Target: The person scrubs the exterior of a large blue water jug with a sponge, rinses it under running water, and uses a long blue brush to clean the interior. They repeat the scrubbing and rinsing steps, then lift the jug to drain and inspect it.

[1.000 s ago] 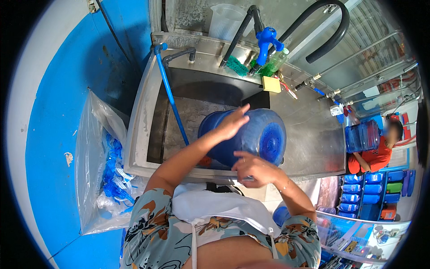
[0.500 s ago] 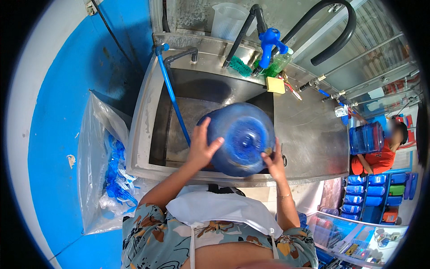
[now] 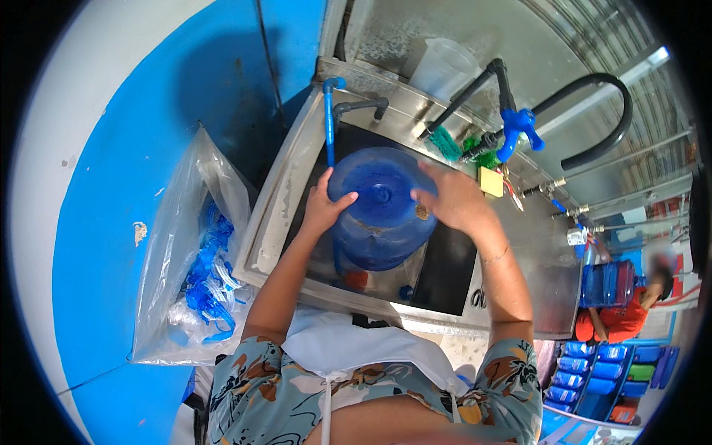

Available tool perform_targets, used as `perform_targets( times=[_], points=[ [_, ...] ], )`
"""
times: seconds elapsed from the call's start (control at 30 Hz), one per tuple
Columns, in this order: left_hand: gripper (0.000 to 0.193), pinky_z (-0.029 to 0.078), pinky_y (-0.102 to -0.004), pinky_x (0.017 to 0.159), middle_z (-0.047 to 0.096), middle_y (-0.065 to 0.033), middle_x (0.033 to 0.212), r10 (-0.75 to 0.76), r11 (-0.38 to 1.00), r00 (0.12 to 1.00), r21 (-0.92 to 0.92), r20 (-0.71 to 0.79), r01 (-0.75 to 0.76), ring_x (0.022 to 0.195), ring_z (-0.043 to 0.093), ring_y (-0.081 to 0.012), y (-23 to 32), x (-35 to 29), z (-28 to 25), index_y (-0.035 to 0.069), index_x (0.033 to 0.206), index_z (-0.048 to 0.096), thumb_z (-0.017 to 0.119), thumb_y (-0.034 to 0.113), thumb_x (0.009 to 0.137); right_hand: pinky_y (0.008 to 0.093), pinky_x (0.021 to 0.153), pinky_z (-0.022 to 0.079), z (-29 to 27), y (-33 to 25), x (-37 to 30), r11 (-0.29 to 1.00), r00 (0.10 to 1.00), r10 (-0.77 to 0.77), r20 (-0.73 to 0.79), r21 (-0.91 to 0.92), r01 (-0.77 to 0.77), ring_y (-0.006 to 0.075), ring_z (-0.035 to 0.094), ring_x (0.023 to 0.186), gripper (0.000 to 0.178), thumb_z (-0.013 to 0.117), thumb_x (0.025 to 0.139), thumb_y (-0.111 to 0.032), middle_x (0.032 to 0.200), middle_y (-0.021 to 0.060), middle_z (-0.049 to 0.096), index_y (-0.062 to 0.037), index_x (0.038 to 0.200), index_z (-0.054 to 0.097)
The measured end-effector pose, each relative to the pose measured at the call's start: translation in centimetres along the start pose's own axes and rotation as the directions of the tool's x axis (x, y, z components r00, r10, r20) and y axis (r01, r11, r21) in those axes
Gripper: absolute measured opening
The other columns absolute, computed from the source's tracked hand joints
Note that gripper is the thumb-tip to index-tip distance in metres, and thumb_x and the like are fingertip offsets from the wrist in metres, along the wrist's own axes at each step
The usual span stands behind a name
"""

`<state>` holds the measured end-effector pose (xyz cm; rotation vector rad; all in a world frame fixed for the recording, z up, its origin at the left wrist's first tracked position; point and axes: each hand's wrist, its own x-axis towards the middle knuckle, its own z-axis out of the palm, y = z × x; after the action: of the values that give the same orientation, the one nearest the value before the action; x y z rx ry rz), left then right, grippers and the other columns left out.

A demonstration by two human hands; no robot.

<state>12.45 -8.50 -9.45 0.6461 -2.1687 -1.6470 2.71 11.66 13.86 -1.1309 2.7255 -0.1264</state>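
A large translucent blue water jug (image 3: 380, 241) is over the sink basin, its round dimpled base facing up at me. My left hand (image 3: 325, 206) holds its left side, thumb resting on the edge of the base and fingers along the rim. On the right, my right hand (image 3: 461, 199) grips the jug's upper right edge, with thumb and fingers apart around it. A brown patch shows on the jug beside that hand. Below the jug, part of the stainless steel sink (image 3: 259, 252) is hidden. Something red and a small dark blue piece lie low in the basin.
A blue pipe (image 3: 329, 122) rises at the basin's left. Behind are a blue-handled tap (image 3: 518, 132), a green brush (image 3: 443, 142), a yellow sponge (image 3: 489, 181) and a clear pitcher (image 3: 443, 68). A plastic bag (image 3: 167, 289) hangs left. Another person (image 3: 623, 315) holds a jug far right.
The jug has moved left and deeper over the basin and has tipped, showing more of its side. My right hand has shifted up to its far right edge. My view has turned.
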Motion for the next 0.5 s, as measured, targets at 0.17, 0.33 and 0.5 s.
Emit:
perform_targets(
  times=[0.17, 0.33, 0.5],
  points=[
    [0.092, 0.044, -0.0436, 0.101, 0.052, -0.0293, 0.130, -0.084, 0.993, 0.994, 0.093, 0.067, 0.077, 0.118, 0.056, -0.0391, 0.5, 3.2, 0.6, 0.012, 0.146, 0.040, 0.082, 0.047, 0.072, 0.0456, 0.086, 0.051, -7.2, -7.1, 7.2, 0.910, 0.853, -0.372, -0.367, 0.035, 0.413, 0.0412, 0.064, 0.097, 0.050, 0.068, 0.084, -0.032, 0.101, 0.0262, 0.065, -0.0065, 0.127, 0.061],
    [0.091, 0.044, -0.0444, 0.102, 0.052, -0.0298, 0.131, -0.038, 0.998, 0.995, 0.054, 0.093, 0.033, 0.121, 0.054, -0.0411, 1.0, 5.8, 1.5, 0.014, 0.146, 0.042, 0.080, 0.050, 0.072, 0.0435, 0.086, 0.051, -11.7, -14.0, 16.3, 0.884, 0.743, -0.433, -0.510, -0.080, 0.461, 0.0382, 0.065, 0.095, 0.044, 0.069, 0.083, -0.033, 0.097, 0.0241, 0.066, -0.0109, 0.121, 0.066],
    [0.090, 0.037, -0.0468, 0.107, 0.048, -0.0308, 0.135, -0.128, 0.981, 0.979, 0.165, 0.158, 0.102, 0.128, 0.046, -0.0451, 2.1, 8.1, 2.6, 0.016, 0.147, 0.040, 0.075, 0.056, 0.075, 0.0426, 0.082, 0.054, -16.3, -18.2, 25.2, 0.840, 0.706, -0.355, -0.613, 0.123, 0.529, 0.0337, 0.069, 0.089, 0.041, 0.069, 0.083, -0.031, 0.094, 0.0229, 0.069, -0.0127, 0.119, 0.067]
  ],
)
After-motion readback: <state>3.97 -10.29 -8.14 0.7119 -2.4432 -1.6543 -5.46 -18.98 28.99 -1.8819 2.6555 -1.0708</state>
